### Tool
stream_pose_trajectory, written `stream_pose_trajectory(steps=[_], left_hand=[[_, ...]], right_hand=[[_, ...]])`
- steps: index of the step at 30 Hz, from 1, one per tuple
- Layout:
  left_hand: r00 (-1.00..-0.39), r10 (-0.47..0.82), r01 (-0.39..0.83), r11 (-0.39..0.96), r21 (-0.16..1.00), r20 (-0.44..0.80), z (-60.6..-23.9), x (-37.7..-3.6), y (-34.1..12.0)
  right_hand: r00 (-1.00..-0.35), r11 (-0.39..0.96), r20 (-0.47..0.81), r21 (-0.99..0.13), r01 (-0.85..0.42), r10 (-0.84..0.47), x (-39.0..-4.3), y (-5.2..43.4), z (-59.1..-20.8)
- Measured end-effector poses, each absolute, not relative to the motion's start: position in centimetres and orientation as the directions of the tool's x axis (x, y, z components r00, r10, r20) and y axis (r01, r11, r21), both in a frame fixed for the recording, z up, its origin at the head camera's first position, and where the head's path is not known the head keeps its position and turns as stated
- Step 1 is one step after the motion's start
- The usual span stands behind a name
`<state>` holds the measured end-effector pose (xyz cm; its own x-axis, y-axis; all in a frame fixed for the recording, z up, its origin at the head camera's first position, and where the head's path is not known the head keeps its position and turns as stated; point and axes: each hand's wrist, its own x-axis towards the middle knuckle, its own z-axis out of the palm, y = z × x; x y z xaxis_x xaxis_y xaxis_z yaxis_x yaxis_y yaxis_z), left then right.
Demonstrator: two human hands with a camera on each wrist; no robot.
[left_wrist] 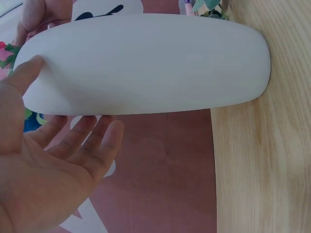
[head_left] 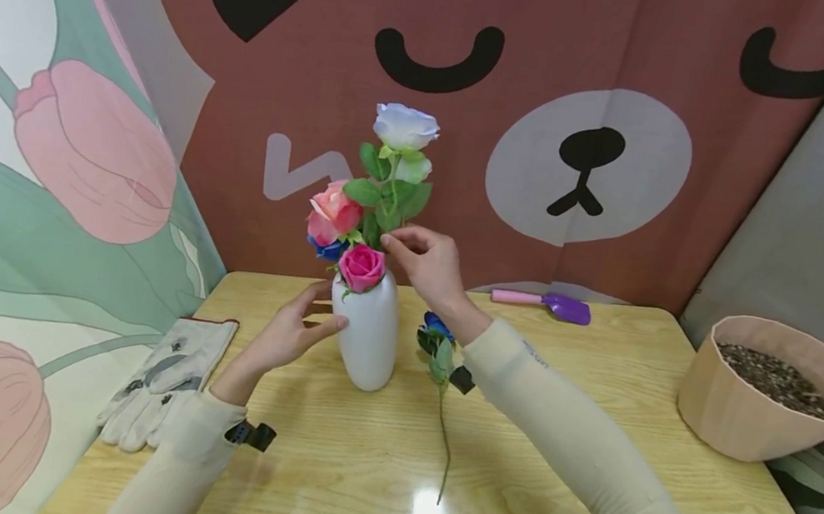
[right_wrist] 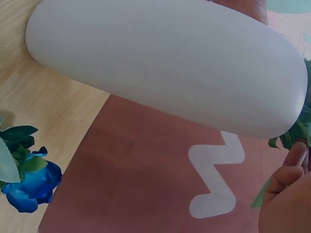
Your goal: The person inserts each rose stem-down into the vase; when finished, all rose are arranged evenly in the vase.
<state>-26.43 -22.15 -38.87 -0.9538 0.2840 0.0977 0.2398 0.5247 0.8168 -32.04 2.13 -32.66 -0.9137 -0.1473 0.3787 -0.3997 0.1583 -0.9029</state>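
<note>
A white vase stands on the wooden table and holds several artificial roses. A pale white rose is tallest; a pink rose, a magenta rose and a blue one sit lower. My left hand rests open against the vase's left side, thumb on its wall. In the left wrist view, that left hand spreads beside the vase. My right hand pinches the white rose's stem just above the vase mouth. Another blue rose lies on the table behind my right wrist.
Grey work gloves lie at the table's left edge. A purple trowel with a pink handle lies at the back. A beige pot of soil stands at the right edge. Printed backdrops close off the back and sides.
</note>
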Motion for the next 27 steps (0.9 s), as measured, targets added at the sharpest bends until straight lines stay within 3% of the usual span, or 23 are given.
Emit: stream_pose_trajectory(steps=[18,27], left_hand=[[-0.953,0.281,0.254,0.551,0.795,0.11,-38.8,-26.2,-22.1],[-0.952,0.283,0.262,0.549,0.794,0.118,-38.9,-26.3,-22.1]], right_hand=[[-0.952,0.13,0.22,-0.959,-0.251,-0.213,-31.8,6.6,-34.3],[-0.959,0.242,0.122,-0.952,-0.186,-0.254,-31.1,8.9,-36.3]])
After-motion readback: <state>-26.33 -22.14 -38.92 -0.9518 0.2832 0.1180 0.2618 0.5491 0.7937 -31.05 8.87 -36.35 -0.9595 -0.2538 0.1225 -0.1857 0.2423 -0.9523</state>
